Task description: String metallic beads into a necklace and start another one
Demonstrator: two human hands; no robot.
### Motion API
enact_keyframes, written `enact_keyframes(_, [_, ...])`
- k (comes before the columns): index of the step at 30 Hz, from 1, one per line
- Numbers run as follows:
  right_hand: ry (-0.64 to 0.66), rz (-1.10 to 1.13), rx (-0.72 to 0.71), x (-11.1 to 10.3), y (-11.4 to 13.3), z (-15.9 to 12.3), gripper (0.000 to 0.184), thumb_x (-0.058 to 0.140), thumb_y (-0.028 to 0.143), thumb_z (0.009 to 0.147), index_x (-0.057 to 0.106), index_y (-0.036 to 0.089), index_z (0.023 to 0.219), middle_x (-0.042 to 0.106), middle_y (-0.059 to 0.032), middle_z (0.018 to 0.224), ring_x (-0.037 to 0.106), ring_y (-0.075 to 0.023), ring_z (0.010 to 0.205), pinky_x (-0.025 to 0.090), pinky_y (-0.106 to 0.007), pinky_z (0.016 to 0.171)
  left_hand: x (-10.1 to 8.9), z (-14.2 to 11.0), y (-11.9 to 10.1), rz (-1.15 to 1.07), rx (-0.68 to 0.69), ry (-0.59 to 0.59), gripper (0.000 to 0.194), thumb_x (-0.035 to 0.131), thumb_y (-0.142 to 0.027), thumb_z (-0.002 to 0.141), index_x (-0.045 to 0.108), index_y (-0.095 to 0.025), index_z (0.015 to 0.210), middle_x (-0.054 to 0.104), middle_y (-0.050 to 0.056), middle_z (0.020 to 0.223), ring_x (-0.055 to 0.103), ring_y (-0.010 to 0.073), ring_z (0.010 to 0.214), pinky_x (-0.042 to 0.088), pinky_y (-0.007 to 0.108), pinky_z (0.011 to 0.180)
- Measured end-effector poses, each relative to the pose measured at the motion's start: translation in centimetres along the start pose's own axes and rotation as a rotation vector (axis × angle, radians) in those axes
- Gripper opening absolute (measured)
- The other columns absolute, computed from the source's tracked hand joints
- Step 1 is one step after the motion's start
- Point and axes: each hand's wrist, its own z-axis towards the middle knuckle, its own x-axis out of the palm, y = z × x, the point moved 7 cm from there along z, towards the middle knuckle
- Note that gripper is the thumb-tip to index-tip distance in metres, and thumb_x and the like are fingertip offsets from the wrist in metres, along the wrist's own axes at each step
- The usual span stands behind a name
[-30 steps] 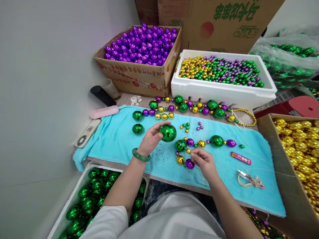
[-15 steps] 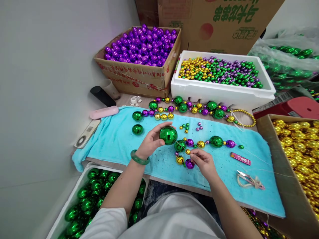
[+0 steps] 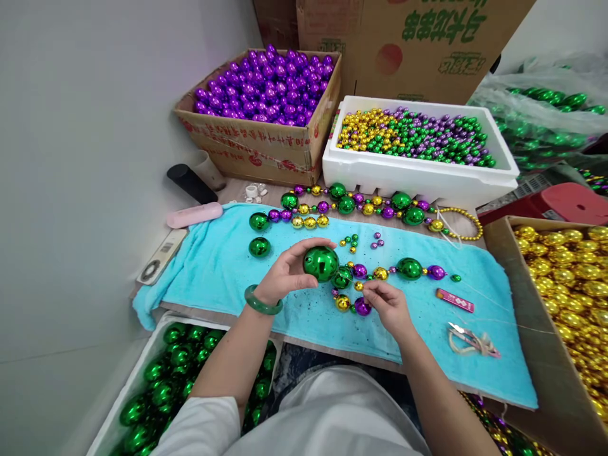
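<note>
My left hand (image 3: 289,271), with a green bangle (image 3: 263,301) at its wrist, is closed around a large shiny green bead (image 3: 322,264). A hole shows on the bead's left side. To the right, the thumb and forefinger of my right hand (image 3: 387,307) pinch at a small gold bead (image 3: 358,286) on a thin string; how much of the string is in the fingers is hidden. Just below and between my hands lies a partly strung garland (image 3: 409,268) of green, gold and purple beads, bent into a curve on the turquoise towel (image 3: 294,323).
Loose green beads (image 3: 259,247) and small bead groups (image 3: 351,240) lie on the towel. Scissors (image 3: 468,335) and a pink packet (image 3: 455,300) are at right. Behind stand a carton of purple beads (image 3: 313,152) and a foam box (image 3: 418,176). Gold beads (image 3: 570,278) fill a carton at right.
The large green bead has turned in my left hand, so a hole now faces left. My left thumb has straightened along it. My right hand stays nearly in place; the view shifts slightly.
</note>
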Motion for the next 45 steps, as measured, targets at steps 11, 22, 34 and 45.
enact_keyframes(11, [0.09,0.125,0.033,2.0,0.4,-0.2,0.031,0.073,0.048,0.071,0.062,0.019,0.074,0.056,0.0014,0.053,0.045,-0.0104,0.046,0.035,-0.023,0.044,2.6,0.1,2.7,0.167,-0.101,0.207,0.052,0.074,-0.035,0.077,0.063,-0.027,0.128,0.058,0.009,0.136,0.055,0.0282,0.122,0.045,0.038,0.101])
enact_keyframes(22, [0.004,-0.059,-0.202,0.3,3.7,-1.4,0.029,0.068,0.037,0.079,0.067,0.021,0.103,0.065,-0.0082,0.109,0.058,-0.014,0.074,0.048,-0.025,0.058,5.9,1.2,0.7,0.547,0.03,0.256,0.034,0.045,-0.037,0.097,0.068,-0.03,0.12,0.064,0.006,0.13,0.053,0.0244,0.124,0.033,0.045,0.112])
enact_keyframes(34, [-0.003,-0.189,-0.564,-1.3,8.5,-3.8,0.012,0.065,0.031,0.086,0.075,0.024,0.085,0.072,-0.0043,0.083,0.063,-0.0173,0.07,0.052,-0.029,0.061,12.6,1.7,-1.6,1.092,0.263,0.397,0.037,0.04,-0.04,0.098,0.063,-0.035,0.126,0.051,0.007,0.144,0.04,0.0316,0.132,0.031,0.057,0.105])
enact_keyframes(45, [0.01,-0.141,-0.529,-0.4,8.1,-3.6,0.02,0.06,0.032,0.089,0.066,0.02,0.074,0.065,-0.002,0.071,0.055,-0.0129,0.058,0.045,-0.026,0.053,13.1,2.0,-1.7,0.846,0.309,0.357,0.043,0.038,-0.042,0.098,0.053,-0.032,0.137,0.056,0.009,0.139,0.048,0.0249,0.13,0.033,0.049,0.11])
